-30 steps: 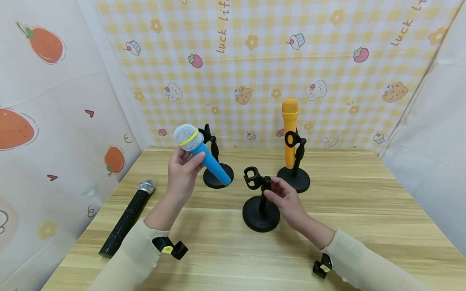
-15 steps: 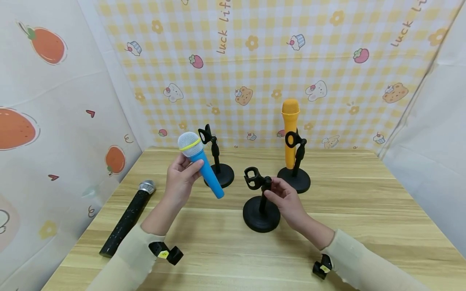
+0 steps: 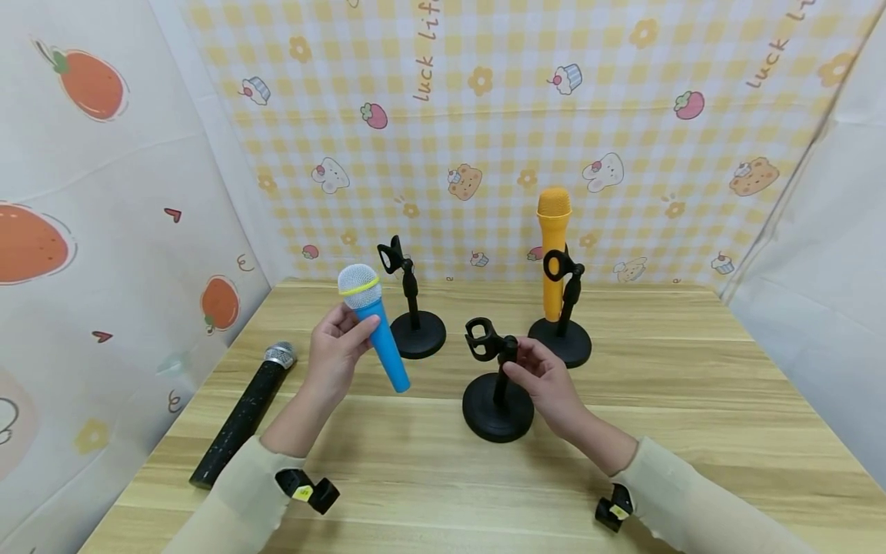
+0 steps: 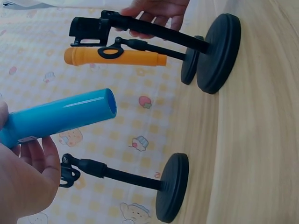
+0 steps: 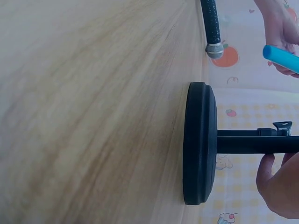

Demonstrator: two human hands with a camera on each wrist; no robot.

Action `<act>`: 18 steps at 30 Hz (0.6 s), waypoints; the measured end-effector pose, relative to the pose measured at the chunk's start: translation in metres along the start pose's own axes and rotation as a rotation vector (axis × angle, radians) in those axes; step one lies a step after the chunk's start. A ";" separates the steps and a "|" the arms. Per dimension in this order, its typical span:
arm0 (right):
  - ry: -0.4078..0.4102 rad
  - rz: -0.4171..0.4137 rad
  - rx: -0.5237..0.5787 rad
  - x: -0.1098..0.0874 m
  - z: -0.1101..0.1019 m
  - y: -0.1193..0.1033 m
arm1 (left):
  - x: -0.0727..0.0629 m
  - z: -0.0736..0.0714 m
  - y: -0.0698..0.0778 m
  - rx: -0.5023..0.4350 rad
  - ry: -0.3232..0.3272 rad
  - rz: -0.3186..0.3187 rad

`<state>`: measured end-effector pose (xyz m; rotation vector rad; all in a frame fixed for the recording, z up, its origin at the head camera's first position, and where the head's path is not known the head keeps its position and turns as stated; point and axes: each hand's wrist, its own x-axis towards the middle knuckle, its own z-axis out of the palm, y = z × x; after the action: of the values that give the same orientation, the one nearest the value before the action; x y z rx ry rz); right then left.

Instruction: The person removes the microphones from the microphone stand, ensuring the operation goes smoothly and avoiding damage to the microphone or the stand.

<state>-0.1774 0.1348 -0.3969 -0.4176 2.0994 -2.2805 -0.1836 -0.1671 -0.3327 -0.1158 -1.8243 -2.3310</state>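
A blue microphone (image 3: 384, 348) with a silver mesh head and yellow ring is gripped in my left hand (image 3: 335, 351), held tilted above the table with its head up and to the left. My right hand (image 3: 551, 385) pinches the upper post of the nearest black microphone stand (image 3: 500, 408), whose round base rests on the table. The clip of that stand holds nothing. In the left wrist view the lower end of the blue handle (image 4: 79, 111) points towards the stands. The right wrist view shows my fingers (image 5: 265, 169) against the post.
Behind, an orange microphone (image 3: 554, 223) stands upright in another black stand (image 3: 571, 350). A third stand (image 3: 418, 338) with a bare clip is at back left. A black microphone (image 3: 242, 419) lies along the table's left side. Patterned cloth walls (image 3: 443, 154) enclose the table.
My left hand has come slightly nearer and lower, turning the blue microphone more upright and clear of the back-left stand's base. The right hand keeps its hold on the near stand.
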 end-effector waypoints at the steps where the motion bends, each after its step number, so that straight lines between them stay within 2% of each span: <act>1: -0.001 0.001 0.000 0.000 0.000 0.000 | 0.000 -0.001 -0.001 0.012 0.006 -0.004; 18: 0.002 0.010 0.005 0.000 0.000 -0.001 | -0.004 -0.026 -0.008 0.237 0.063 -0.065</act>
<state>-0.1769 0.1350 -0.3958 -0.4041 2.0914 -2.2814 -0.1798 -0.1898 -0.3471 0.0495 -2.0832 -2.1119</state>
